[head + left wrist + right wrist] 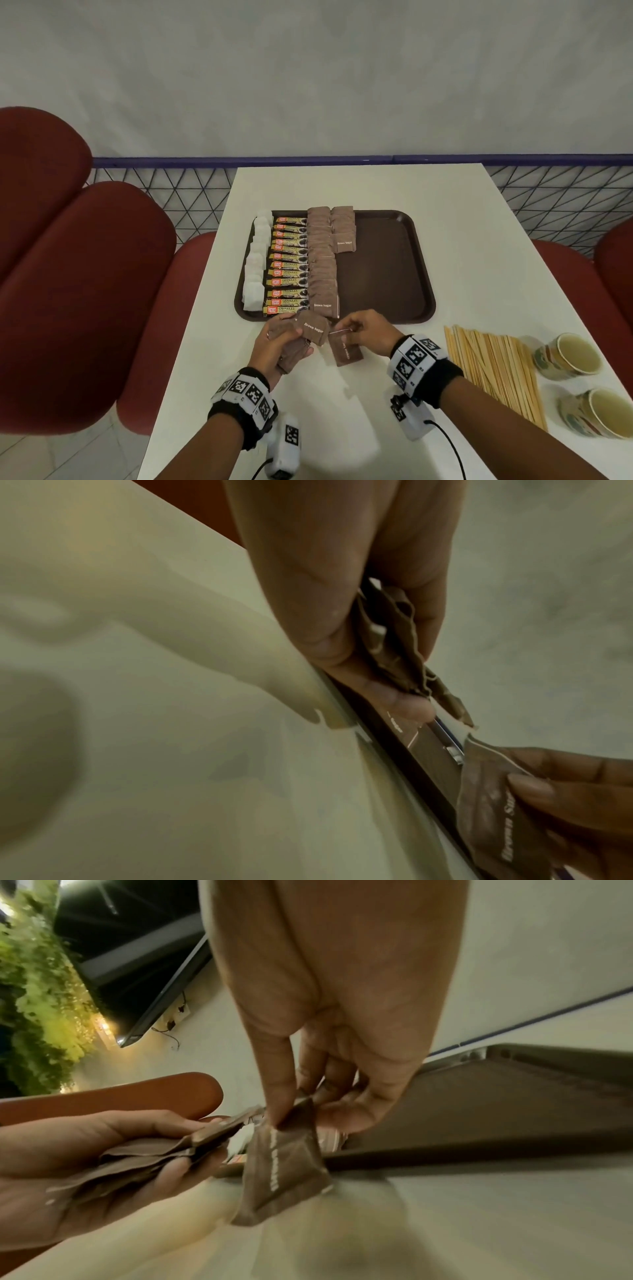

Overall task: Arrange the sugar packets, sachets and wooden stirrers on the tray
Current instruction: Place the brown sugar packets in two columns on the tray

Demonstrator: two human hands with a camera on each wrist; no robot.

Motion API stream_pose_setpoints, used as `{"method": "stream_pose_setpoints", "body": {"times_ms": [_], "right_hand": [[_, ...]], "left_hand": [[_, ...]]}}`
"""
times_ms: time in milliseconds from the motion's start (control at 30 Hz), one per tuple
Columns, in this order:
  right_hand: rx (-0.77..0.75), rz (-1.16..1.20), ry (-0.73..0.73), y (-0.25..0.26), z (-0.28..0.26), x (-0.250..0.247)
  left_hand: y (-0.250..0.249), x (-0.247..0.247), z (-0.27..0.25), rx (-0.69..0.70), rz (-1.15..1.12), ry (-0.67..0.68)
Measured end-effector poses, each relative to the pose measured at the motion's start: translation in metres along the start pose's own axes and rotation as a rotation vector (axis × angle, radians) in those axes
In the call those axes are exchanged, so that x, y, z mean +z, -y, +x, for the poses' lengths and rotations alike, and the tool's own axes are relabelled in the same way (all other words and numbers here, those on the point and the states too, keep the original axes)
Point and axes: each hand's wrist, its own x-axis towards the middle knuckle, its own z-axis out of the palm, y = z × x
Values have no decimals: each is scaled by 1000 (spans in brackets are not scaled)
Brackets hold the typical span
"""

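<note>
On the table (394,192) sits the tray (387,274), its left half filled: tea bags (255,270) leftmost, granules sachets (287,263) next, brown sugar packets (322,260) right of those. Wooden stirrers (496,370) lie right of the tray's near corner, two cups (568,356) beyond them.

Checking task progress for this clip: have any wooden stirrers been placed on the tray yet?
No. The wooden stirrers all lie in a bundle on the table, right of the tray, which holds only packets and sachets.
</note>
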Motion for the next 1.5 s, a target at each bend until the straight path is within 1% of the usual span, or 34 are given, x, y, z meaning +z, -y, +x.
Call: {"method": "stream_pose_setpoints", "body": {"times_ms": [33,100,167,300,400,500,600,800,1033,1133,1233,1367,1500], "right_hand": [[-2,-62,-35,1,2,-6],[-5,-96,-141,7,5,-23],[-2,-30,-280,15,12,-41],[25,187,-555,21,40,-73],[89,257,-643,20,67,-87],[186,267,-646,18,94,-91],[277,159,-600,19,112,-87],[332,54,-531,21,134,-73],[327,-31,-540,19,147,-67],[350,-70,-544,17,150,-67],[348,-60,-555,15,150,-66],[270,-71,-609,16,146,-63],[159,-152,-670,20,133,-62]], "left_hand": [[-2,-2,0,4,0,3],[-3,-6,1,14,4,6],[-3,-10,2,11,8,1],[-4,-18,1,-2,-9,-53],[-5,-23,2,-17,-34,-95],[-6,-28,2,-19,-60,-118],[-9,-30,3,-16,-58,-129],[-15,-36,6,-17,-42,-131],[-18,-37,8,-25,-19,-111],[-18,-37,8,-34,-19,-104],[-18,-36,9,-39,-18,-98],[-19,-34,9,-31,-18,-90],[-19,-30,11,-16,-31,-98]]}}
